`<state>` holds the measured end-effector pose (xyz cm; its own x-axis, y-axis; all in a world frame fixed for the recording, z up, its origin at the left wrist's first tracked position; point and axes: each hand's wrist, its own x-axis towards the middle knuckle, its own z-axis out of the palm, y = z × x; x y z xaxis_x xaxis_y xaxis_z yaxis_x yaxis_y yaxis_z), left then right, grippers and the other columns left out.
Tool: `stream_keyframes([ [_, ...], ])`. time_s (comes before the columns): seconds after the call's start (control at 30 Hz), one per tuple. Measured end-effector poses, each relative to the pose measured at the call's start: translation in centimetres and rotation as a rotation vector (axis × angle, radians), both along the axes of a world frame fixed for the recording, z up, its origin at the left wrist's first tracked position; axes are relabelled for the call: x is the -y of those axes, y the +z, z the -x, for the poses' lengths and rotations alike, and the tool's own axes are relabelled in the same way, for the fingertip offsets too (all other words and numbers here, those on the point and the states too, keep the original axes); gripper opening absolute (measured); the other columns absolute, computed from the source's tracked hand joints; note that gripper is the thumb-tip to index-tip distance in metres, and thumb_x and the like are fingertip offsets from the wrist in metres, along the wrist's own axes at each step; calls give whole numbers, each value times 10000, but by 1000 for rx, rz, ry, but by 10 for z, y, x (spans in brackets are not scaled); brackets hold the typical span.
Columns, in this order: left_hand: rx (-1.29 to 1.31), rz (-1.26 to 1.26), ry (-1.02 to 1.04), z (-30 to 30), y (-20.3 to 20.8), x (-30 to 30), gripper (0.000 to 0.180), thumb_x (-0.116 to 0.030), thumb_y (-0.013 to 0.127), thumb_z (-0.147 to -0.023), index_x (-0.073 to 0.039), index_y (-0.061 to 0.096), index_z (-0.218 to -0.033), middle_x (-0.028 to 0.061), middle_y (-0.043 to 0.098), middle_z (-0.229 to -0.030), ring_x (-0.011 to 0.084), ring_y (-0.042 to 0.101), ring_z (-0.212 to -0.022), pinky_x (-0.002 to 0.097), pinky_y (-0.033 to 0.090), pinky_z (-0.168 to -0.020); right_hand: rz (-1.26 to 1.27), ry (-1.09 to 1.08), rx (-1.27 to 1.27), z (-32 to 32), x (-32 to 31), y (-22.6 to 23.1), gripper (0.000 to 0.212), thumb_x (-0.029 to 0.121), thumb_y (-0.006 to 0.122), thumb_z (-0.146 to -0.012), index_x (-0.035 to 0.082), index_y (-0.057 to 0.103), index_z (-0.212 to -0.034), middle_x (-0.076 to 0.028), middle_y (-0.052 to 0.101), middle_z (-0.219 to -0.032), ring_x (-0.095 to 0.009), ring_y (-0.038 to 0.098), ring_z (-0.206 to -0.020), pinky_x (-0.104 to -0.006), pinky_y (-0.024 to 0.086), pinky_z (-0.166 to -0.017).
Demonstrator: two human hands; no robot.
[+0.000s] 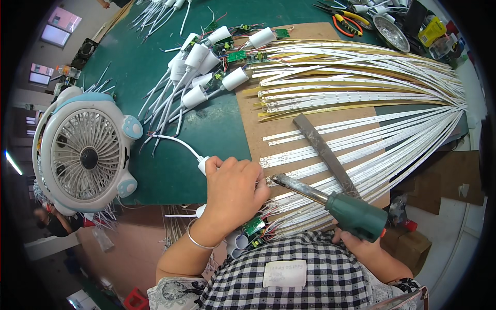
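Note:
My left hand (235, 188) is closed, palm down, over a white end cap (203, 164) with a white cable; its board and wires are hidden under my fingers. My fingertips are at the end of a white LED strip (281, 179). Gripped from below by my right hand (356, 245) is a green soldering iron (356, 216), its tip beside my left fingertips at the strip end. A dark flat bar (326, 155) lies across the row of strips. Close to my apron, a green circuit board (253, 226) and more white caps (236, 243) sit below my left wrist.
A white and blue fan (89, 157) stands at left. Many capped cables (194, 96) with boards lie ahead on the green table (206, 132). A brown board (248, 134) lies under the strips, bundled at right. Orange-handled pliers (347, 26) and a metal dish (391, 34) are at the far right.

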<state>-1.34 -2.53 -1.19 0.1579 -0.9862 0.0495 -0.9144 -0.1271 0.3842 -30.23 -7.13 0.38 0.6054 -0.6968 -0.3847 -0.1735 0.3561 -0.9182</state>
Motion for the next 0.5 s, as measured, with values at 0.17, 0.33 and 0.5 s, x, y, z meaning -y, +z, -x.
stream_keyframes([
  [0.17, -10, -4, -1, 0, 0, 0, 62, -130, 641, -699, -117, 581, -691, 14, 585, -679, 226, 512, -695, 404, 286, -765, 41, 46, -31, -1, 2, -3, 261, 32, 652, -861, -56, 599, -1101, -92, 647, -922, -138, 662, -749, -270, 556, -673],
  [0.33, -12, 5, -1, 0, -2, 0, 61, -132, 638, -698, -116, 580, -689, 17, 585, -678, 226, 512, -693, 405, 286, -765, 40, 36, -32, 0, 2, -4, 270, 25, 652, -857, -54, 590, -1107, -93, 643, -914, -143, 662, -742, -282, 566, -681],
  [0.5, 2, -1, -4, 0, 0, 1, 65, -131, 641, -695, -116, 579, -687, 18, 587, -677, 227, 512, -687, 405, 286, -764, 36, 66, -14, 10, -1, -6, 283, 39, 633, -875, -37, 571, -1140, -102, 625, -958, -166, 654, -745, -303, 562, -691],
])
